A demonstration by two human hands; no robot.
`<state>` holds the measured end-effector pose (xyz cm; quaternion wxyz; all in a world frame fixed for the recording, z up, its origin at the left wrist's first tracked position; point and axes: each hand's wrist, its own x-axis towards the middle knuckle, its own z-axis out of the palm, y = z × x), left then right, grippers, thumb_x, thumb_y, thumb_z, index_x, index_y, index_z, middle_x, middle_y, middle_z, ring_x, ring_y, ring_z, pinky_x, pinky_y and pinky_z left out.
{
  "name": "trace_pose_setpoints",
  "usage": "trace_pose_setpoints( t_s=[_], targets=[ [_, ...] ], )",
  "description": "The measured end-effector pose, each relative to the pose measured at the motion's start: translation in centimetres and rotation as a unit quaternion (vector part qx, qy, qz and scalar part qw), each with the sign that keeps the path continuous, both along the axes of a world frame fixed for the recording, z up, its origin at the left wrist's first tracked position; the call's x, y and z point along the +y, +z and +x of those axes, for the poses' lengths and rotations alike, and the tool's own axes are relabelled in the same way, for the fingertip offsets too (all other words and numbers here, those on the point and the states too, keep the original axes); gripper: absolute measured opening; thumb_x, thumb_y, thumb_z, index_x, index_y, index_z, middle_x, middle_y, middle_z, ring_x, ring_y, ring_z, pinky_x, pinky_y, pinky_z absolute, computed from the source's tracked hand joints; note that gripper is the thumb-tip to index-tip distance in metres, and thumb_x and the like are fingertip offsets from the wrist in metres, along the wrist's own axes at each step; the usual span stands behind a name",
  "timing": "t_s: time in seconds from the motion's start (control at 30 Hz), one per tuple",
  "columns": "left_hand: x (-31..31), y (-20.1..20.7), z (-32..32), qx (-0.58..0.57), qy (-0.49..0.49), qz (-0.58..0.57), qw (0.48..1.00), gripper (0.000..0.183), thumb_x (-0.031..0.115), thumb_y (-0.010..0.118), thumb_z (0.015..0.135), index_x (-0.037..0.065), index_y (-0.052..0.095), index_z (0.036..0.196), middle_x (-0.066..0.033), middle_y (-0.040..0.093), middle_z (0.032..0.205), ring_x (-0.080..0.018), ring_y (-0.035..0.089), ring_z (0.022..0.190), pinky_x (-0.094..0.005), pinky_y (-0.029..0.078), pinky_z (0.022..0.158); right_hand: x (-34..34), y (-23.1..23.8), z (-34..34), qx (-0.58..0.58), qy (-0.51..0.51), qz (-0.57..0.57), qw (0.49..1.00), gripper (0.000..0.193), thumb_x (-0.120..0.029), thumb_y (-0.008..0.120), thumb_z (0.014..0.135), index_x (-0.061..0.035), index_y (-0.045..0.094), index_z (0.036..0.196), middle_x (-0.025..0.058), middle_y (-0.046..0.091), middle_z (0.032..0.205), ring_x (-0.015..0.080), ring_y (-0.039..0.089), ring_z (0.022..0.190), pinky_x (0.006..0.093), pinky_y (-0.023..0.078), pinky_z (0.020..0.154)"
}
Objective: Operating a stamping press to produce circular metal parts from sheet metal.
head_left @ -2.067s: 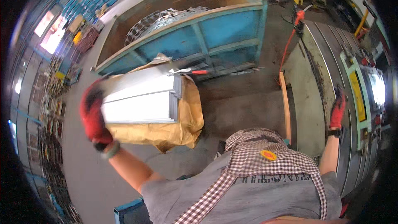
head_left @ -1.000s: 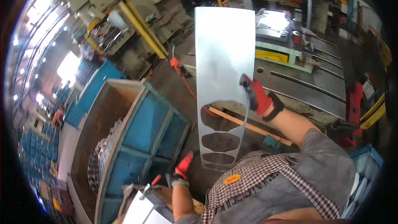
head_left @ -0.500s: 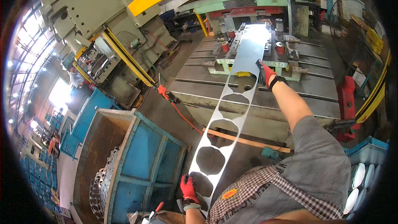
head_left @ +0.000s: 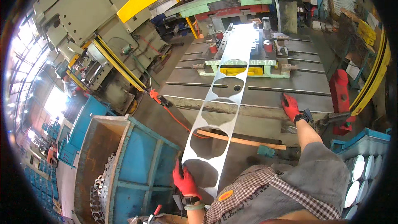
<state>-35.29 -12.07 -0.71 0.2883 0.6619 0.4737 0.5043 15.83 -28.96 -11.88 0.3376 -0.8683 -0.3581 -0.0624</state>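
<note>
A long metal strip (head_left: 236, 52) slopes from the press die down toward me. Its far part is solid and shiny, while the near part has several large round cut-outs. My left hand (head_left: 186, 182), in a red glove, is closed on the strip's left edge near its lower end. Away to the right, my right hand (head_left: 291, 107), also red-gloved, is off the strip at the front edge of the press bed (head_left: 290, 85). Its fingers stretch forward and hold nothing. Beneath the strip's far part lies the green-edged die (head_left: 269, 65), with red-based posts around it.
At left stands a blue bin (head_left: 139, 153) holding punched scrap (head_left: 101, 188). Stacked metal discs (head_left: 356, 168) stand at lower right beside a blue crate (head_left: 367, 141). An orange switch (head_left: 155, 96), its red cable and a wooden bar (head_left: 244, 141) are in front of the press.
My right hand has let go of the strip's right edge and moved down and right to the bed's edge. My left hand still grips the strip. The whole view has shifted slightly.
</note>
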Motion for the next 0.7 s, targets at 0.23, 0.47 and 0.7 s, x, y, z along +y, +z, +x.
trace_pose_setpoints(
  t_s=[0.23,0.47,0.7],
  targets=[
    [-0.1,2.8,4.5,0.011,-0.015,-0.058,0.998,0.038,0.008,0.055,0.082,0.005,0.054,0.119,-0.0143,0.057,0.103,-0.0267,0.057,0.091,-0.0336,0.043,0.081,-1.2,-0.7,0.5,-0.029,0.01,-0.004,1.0,0.043,-0.027,0.054,0.083,-0.0133,0.049,0.124,0.0149,0.05,0.122,0.0336,0.043,0.115,0.0411,0.033,0.099],
    [0.6,1.9,5.6,0.004,-0.021,-0.044,0.999,0.038,0.006,0.054,0.082,0.004,0.054,0.12,-0.0123,0.057,0.112,-0.0212,0.056,0.096,-0.0314,0.044,0.083,-1.6,-1.0,0.7,-0.072,0.05,0.02,0.996,0.041,-0.026,0.056,0.081,-0.012,0.052,0.12,0.0149,0.051,0.122,0.0348,0.046,0.111,0.0417,0.034,0.099],
    [-0.6,4.5,6.7,-0.049,-0.009,-0.081,0.995,0.035,0.011,0.056,0.084,0.005,0.055,0.119,-0.0068,0.058,0.096,-0.0115,0.052,0.068,-0.0246,0.043,0.059,-1.5,-0.4,0.1,-0.084,0.054,0.003,0.995,0.041,-0.018,0.056,0.08,-0.0099,0.051,0.12,0.0139,0.051,0.12,0.0327,0.045,0.112,0.0408,0.036,0.096]
  ],
)
